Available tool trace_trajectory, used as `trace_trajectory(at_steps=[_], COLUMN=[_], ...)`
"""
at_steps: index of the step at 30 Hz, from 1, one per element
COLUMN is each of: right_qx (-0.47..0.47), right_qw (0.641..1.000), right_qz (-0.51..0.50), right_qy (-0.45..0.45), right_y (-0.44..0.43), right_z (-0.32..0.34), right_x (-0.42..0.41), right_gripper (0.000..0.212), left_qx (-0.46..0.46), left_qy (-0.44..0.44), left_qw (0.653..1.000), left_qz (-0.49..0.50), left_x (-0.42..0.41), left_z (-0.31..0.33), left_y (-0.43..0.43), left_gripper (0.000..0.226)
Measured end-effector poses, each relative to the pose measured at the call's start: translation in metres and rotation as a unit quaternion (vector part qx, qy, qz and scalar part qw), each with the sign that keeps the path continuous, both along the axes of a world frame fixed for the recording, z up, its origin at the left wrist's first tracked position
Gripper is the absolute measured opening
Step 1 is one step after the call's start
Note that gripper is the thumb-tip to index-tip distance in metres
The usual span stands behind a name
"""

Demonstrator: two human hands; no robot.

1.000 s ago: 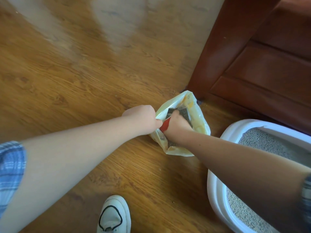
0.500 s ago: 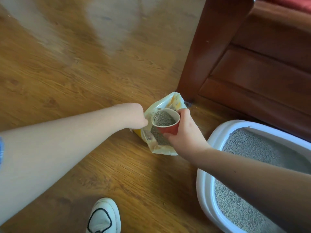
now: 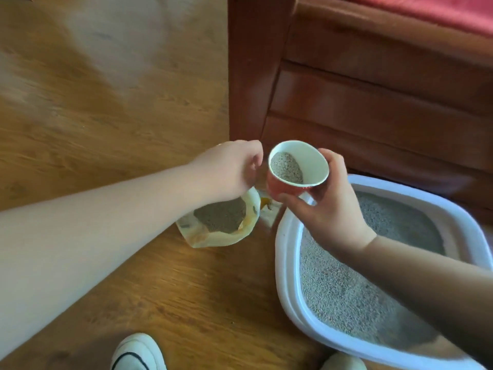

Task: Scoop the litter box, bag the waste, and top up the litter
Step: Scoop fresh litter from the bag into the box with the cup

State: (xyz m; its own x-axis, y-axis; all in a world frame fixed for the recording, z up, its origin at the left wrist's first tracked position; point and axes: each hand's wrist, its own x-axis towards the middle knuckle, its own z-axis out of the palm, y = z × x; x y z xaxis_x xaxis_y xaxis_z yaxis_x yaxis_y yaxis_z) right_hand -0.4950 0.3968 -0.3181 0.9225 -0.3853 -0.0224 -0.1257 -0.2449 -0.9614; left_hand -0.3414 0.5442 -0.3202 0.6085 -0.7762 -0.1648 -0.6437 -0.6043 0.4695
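With the right hand, grips a red cup by its side, thumb laid along the near wall, fingers curled round the far one. Holds it tilted, mouth turned up and to the left, white inside showing, partly filled with grey litter. Carries the cup just above and beyond the hand, over the nearest corner of the box. Spreads below and to the right of that hand as a white tray on the floor, filled with the same grey litter, forearm crossing over it.

With the left hand, hangs just left of the cup, not touching it, knuckles up, fingers curled downward. Cannot tell whether those fingers pinch anything, since the fingertips are turned away and blurred. Directly beneath this hand sits the bag, yellowish, mouth open, more litter visible inside, its upper edge rising close to the palm. Stands just left of the box, near the right hand's thumb.

Beyond both hands, dark red wooden furniture with a red cushion on top. Well below the left forearm, a white shoe with a dark line; below the right forearm, a second toe at the bottom edge.
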Motion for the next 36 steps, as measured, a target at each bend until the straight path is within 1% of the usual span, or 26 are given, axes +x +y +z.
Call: trace_trajectory(at_steps=[1, 2, 3, 5, 7, 8, 10, 12, 13, 14, 15, 19, 21, 23, 24, 26, 28, 30, 32, 34, 36], right_qx=[-0.008, -0.020, -0.036, -0.083, -0.142, -0.179, -0.247, -0.286, -0.293, -0.297, -0.298, -0.330, -0.351, -0.335, -0.311, -0.282, -0.307, -0.300, -0.267, -0.260, -0.278], right_qw=[1.000, 0.999, 0.998, 0.990, 0.967, 0.946, 0.885, 0.826, 0.807, 0.798, 0.798, 0.813, 0.809, 0.803, 0.801, 0.804, 0.800, 0.785, 0.765, 0.766, 0.767], right_qz=[-0.012, -0.026, -0.042, -0.067, -0.058, -0.032, 0.062, 0.144, 0.159, 0.158, 0.144, 0.061, 0.085, 0.118, 0.113, 0.070, 0.056, 0.106, 0.157, 0.138, 0.122], right_qy=[-0.002, 0.004, 0.023, 0.097, 0.205, 0.270, 0.390, 0.464, 0.487, 0.501, 0.505, 0.476, 0.463, 0.479, 0.499, 0.519, 0.512, 0.532, 0.565, 0.571, 0.566], right_y=[-0.015, -0.029, -0.044, -0.072, -0.095, -0.103, -0.112, -0.112, -0.111, -0.111, -0.111, -0.123, -0.127, -0.129, -0.132, -0.139, -0.151, -0.158, -0.161, -0.166, -0.170], right_z=[0.003, 0.005, 0.004, -0.005, -0.017, -0.024, -0.039, -0.056, -0.065, -0.073, -0.079, -0.085, -0.085, -0.090, -0.092, -0.096, -0.098, -0.095, -0.093, -0.093, -0.092], right_x=[-0.008, -0.016, -0.027, -0.052, -0.081, -0.094, -0.118, -0.136, -0.142, -0.145, -0.147, -0.141, -0.139, -0.141, -0.143, -0.149, -0.156, -0.163, -0.172, -0.181, -0.187], right_gripper=[0.072, 0.071, 0.071, 0.068, 0.066, 0.065, 0.065, 0.064, 0.063, 0.062, 0.061, 0.058, 0.059, 0.057, 0.055, 0.052, 0.053, 0.051, 0.049, 0.050, 0.053], left_qx=[-0.019, -0.020, -0.007, 0.049, 0.088, 0.094, 0.117, 0.154, 0.170, 0.181, 0.188, 0.190, 0.188, 0.186, 0.185, 0.184, 0.182, 0.182, 0.184, 0.187, 0.187], left_qy=[0.028, 0.045, 0.036, 0.007, -0.005, -0.012, -0.037, -0.064, -0.072, -0.076, -0.079, -0.064, -0.059, -0.059, -0.055, -0.045, -0.044, -0.043, -0.038, -0.040, -0.053], left_qw=[0.999, 0.998, 0.995, 0.983, 0.965, 0.955, 0.929, 0.906, 0.898, 0.894, 0.891, 0.891, 0.893, 0.899, 0.901, 0.905, 0.905, 0.903, 0.903, 0.902, 0.897], left_qz=[-0.022, -0.047, -0.091, -0.176, -0.248, -0.281, -0.348, -0.390, -0.400, -0.404, -0.406, -0.407, -0.404, -0.393, -0.388, -0.380, -0.381, -0.386, -0.385, -0.388, -0.397], left_x=[-0.010, -0.023, -0.035, -0.054, -0.071, -0.080, -0.096, -0.106, -0.110, -0.112, -0.112, -0.105, -0.106, -0.110, -0.111, -0.111, -0.108, -0.106, -0.105, -0.104, -0.105], left_z=[0.000, 0.000, -0.006, -0.019, -0.036, -0.045, -0.063, -0.075, -0.078, -0.082, -0.083, -0.077, -0.074, -0.076, -0.077, -0.078, -0.080, -0.083, -0.084, -0.082, -0.081], left_y=[-0.012, -0.026, -0.038, -0.054, -0.058, -0.058, -0.056, -0.052, -0.050, -0.048, -0.047, -0.042, -0.041, -0.042, -0.043, -0.046, -0.048, -0.049, -0.051, -0.054, -0.055], left_gripper=[0.008, 0.013, 0.020, 0.031, 0.036, 0.039, 0.047, 0.052, 0.055, 0.057, 0.057, 0.059, 0.059, 0.057, 0.056, 0.054, 0.053, 0.051, 0.050, 0.048, 0.047])
